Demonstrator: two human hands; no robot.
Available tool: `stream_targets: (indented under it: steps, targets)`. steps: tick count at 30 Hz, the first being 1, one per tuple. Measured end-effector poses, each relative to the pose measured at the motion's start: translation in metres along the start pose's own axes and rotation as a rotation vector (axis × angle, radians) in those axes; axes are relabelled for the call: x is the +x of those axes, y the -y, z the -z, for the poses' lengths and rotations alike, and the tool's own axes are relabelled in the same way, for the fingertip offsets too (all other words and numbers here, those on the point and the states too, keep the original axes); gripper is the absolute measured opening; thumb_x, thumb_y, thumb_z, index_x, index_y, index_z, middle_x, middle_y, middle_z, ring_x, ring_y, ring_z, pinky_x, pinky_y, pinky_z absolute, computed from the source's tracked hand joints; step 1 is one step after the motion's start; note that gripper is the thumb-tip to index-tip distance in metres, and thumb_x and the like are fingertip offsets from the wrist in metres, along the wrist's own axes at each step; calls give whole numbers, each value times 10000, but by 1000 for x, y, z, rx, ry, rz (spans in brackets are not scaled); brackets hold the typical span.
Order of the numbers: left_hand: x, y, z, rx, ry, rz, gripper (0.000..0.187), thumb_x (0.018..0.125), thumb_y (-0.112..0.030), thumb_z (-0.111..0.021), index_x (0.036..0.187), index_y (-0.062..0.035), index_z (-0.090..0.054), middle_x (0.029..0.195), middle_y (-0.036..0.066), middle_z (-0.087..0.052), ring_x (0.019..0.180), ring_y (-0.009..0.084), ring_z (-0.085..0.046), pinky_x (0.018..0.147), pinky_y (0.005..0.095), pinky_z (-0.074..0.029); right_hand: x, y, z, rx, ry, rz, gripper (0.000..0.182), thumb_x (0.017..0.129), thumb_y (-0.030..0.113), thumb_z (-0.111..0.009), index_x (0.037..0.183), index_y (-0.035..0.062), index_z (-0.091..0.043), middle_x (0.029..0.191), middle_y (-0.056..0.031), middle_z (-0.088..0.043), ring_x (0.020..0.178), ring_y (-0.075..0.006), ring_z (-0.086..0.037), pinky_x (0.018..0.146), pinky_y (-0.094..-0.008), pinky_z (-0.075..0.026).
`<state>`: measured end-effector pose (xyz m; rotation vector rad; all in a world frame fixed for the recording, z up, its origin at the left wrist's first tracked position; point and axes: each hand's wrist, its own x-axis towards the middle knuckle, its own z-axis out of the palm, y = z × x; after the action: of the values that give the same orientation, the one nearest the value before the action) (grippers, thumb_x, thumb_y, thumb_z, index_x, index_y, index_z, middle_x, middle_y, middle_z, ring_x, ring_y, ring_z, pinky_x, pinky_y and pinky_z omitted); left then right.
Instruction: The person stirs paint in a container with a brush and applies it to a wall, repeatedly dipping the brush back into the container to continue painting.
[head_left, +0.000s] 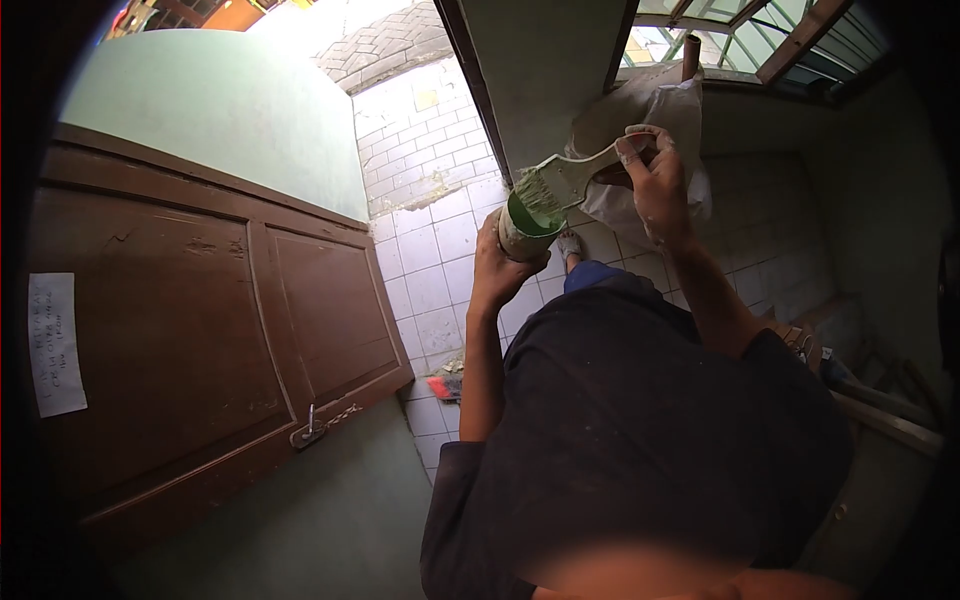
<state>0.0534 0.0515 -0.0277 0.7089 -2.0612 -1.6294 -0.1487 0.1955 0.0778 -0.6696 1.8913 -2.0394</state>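
My left hand point(505, 272) is wrapped round a small cup point(525, 240) smeared on the outside and holding green paint. In my right hand point(655, 185) is the handle of a wide paintbrush point(575, 180), held between thumb and fingers. The brush's bristles, coated in pale green, are at the cup's rim; whether their tips touch the paint is unclear. Both hands are in front of my body, above the tiled floor.
At the left is a brown wooden door point(160, 320) with a paper note point(57, 343) and a latch. A plastic-covered thing point(685, 110) stands below the barred window point(740, 45). A red item point(444, 387) lies on the floor point(425, 285). Wooden pieces point(885, 415) are at the right.
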Motion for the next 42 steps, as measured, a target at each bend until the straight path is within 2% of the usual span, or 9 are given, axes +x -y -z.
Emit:
stream_targets:
  steps: [4,7,10,12,20,24,29,31,42]
  targets:
    - [3,8,-8,-103,-16,32,783,665,-159,-910,1374,-49,-595,1308,168,-634,1250,351,-606,1080,447,-484,7,-16,13,257,-6,-235,221,1049,98,-653,1219,-2,-554,1041,-70,-649,928,-171,-716,839,-383,-661]
    - [7,14,-9,-10,-21,-59,740,748,-99,-918,1372,-43,-525,1254,106,-683,1132,196,-682,970,360,-571,12,-19,29,349,107,-312,221,1038,102,-666,1210,-2,-573,1042,-73,-657,918,-186,-730,828,-382,-667]
    - [8,14,-9,28,-50,-46,742,746,-98,-922,1371,-39,-527,1258,110,-688,1133,199,-685,974,365,-572,20,-10,45,268,259,-381,302,1011,94,-695,1257,-38,-582,1053,-105,-683,908,-193,-739,822,-360,-666]
    - [8,15,-10,-76,-106,36,788,666,-173,-924,1370,-59,-589,1303,161,-630,1243,353,-598,1078,455,-478,25,-1,56,179,339,-409,372,991,89,-714,1299,-70,-579,1062,-128,-695,900,-197,-744,817,-347,-664]
    - [13,11,-12,-27,-93,17,785,666,-171,-922,1369,-64,-591,1295,151,-635,1244,368,-581,1077,473,-470,28,11,69,-146,862,-457,383,982,125,-693,1314,-55,-627,972,-52,-705,817,-90,-641,736,-261,-510]
    - [21,19,-18,64,-80,-92,740,722,-100,-933,1356,-45,-555,1247,118,-697,1123,224,-693,971,382,-569,16,-15,58,-248,698,-527,300,1035,192,-634,1247,-20,-646,902,3,-658,763,-62,-571,688,-245,-469]
    - [34,20,-31,74,-69,-46,751,720,-120,-942,1359,-38,-556,1260,124,-695,1128,225,-693,970,385,-570,13,-55,52,-359,544,-396,374,1089,335,-601,1173,-19,-685,787,36,-581,674,-39,-484,598,-249,-411]
    - [44,23,-38,-57,-57,31,799,664,-174,-946,1370,-36,-598,1283,157,-650,1215,357,-622,1048,460,-491,20,-61,52,-358,526,-402,380,1087,354,-610,1150,-11,-695,772,43,-572,646,-36,-467,571,-253,-399]
    - [123,81,-68,53,-86,82,842,615,-199,-972,1360,-49,-609,1303,177,-647,1256,385,-587,1093,478,-466,103,-182,47,10,247,-716,289,1102,321,-594,1037,53,-682,735,59,-564,554,-21,-451,491,-233,-371]
